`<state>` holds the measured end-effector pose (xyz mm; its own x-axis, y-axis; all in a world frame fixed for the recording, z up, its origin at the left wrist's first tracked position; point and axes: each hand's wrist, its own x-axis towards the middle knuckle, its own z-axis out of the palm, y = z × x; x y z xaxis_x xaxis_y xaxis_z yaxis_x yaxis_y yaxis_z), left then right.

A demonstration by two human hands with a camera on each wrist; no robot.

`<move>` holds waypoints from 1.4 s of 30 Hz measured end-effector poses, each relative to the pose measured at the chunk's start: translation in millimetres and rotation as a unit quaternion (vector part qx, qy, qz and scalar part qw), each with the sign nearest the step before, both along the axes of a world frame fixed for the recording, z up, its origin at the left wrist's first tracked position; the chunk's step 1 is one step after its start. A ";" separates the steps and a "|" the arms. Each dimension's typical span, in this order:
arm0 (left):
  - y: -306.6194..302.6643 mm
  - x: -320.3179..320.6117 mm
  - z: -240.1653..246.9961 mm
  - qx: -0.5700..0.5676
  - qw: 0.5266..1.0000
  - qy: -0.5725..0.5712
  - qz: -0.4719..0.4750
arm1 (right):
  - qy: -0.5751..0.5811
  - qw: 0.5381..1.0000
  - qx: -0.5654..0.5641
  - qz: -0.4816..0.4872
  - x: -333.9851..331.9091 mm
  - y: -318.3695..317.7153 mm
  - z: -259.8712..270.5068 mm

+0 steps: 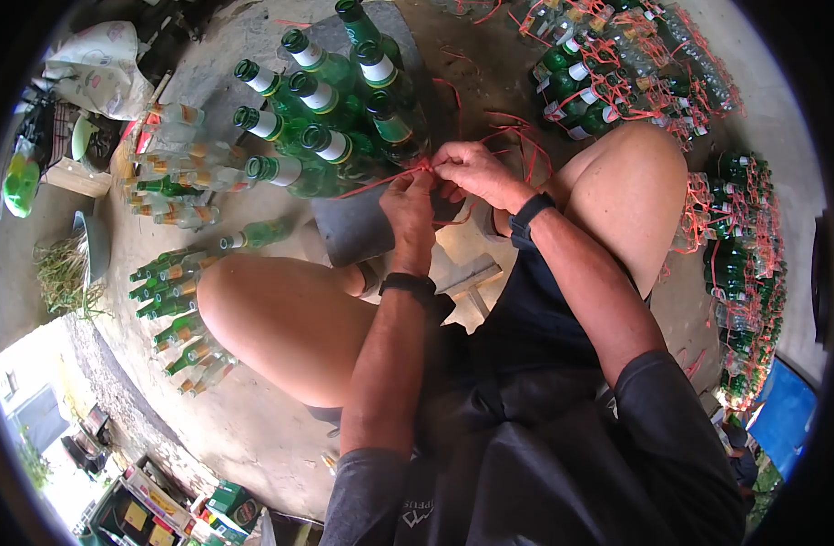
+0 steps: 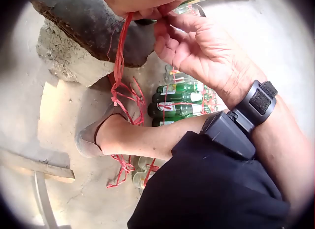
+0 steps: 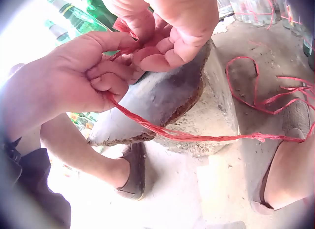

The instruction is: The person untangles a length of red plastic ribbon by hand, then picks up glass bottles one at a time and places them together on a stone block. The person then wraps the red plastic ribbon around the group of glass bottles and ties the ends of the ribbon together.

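A group of upright green bottles (image 1: 321, 96) stands on a dark slab (image 1: 353, 223), with red twine (image 1: 367, 187) running along its near side. Where the twine meets at the group's near right corner, both hands come together. The left hand (image 1: 410, 214) pinches the twine between thumb and curled fingers; in the right wrist view a strand (image 3: 162, 132) trails from this left hand (image 3: 74, 74). The right hand (image 1: 476, 173) grips the twine right beside it, and in the right wrist view the right hand (image 3: 172, 27) has its fingertips on a red knot or loop, partly hidden by fingers.
Loose bottles (image 1: 185, 173) lie on the floor at the left, with more green ones (image 1: 176, 291) below them. Twine-tied bundles (image 1: 608, 73) stand at the upper right and along the right (image 1: 740, 246). A wooden piece (image 1: 472, 273) is between the legs.
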<state>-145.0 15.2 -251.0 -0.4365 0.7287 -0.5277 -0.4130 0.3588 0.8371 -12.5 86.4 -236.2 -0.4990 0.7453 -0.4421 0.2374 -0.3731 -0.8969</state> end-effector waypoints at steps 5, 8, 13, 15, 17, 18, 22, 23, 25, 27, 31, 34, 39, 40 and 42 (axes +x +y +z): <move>-0.2 -2.3 6.8 -0.014 0.999 -0.035 0.006 | 0.025 0.997 -0.079 -0.013 3.1 2.6 -4.4; -1.2 -3.9 6.8 -0.008 0.998 -0.056 0.003 | 0.048 0.992 -0.117 -0.010 4.9 3.3 -6.4; -3.0 -6.4 4.5 -0.007 0.998 -0.060 -0.017 | 0.078 0.986 -0.145 -0.019 6.6 5.7 -12.0; -4.0 -6.0 6.4 -0.010 0.998 -0.052 -0.023 | 0.083 0.984 -0.156 -0.012 6.1 5.8 -10.6; -5.5 -5.8 8.4 -0.012 0.999 -0.043 -0.028 | 0.055 0.989 -0.139 -0.003 3.9 5.3 -7.2; -6.8 -6.0 9.5 -0.019 0.999 -0.036 -0.032 | 0.027 0.992 -0.121 0.006 2.1 4.8 -4.4; -8.4 -4.9 13.9 -0.052 0.998 -0.031 -0.015 | 0.009 0.994 -0.105 0.000 -1.9 3.0 1.0; -8.8 -5.6 13.7 -0.052 0.998 -0.030 -0.015 | 0.010 0.995 -0.099 -0.002 -2.4 3.1 -0.1; -10.3 -8.4 13.4 -0.069 0.997 -0.027 -0.001 | 0.011 0.995 -0.094 -0.006 -2.8 3.4 -2.1; -11.8 -11.2 12.2 -0.068 0.997 -0.032 -0.003 | 0.000 0.995 -0.095 -0.017 -4.1 4.3 -2.0; -15.5 -14.9 14.1 -0.064 0.997 -0.035 -0.012 | 0.006 0.996 -0.091 -0.017 -4.5 6.8 -4.5; -16.7 -17.9 15.1 -0.062 0.998 -0.025 -0.012 | 0.014 0.995 -0.094 -0.034 -4.4 8.4 -11.9; -20.5 -20.6 16.4 -0.035 0.999 -0.005 -0.036 | 0.034 0.995 -0.089 -0.039 -3.4 10.7 -13.4; -20.1 -20.6 15.9 -0.033 0.999 0.002 -0.038 | 0.033 0.995 -0.091 -0.040 -3.0 10.5 -13.5; -19.5 -19.8 13.6 -0.030 0.999 0.018 -0.041 | 0.031 0.994 -0.092 -0.041 -3.3 10.4 -10.6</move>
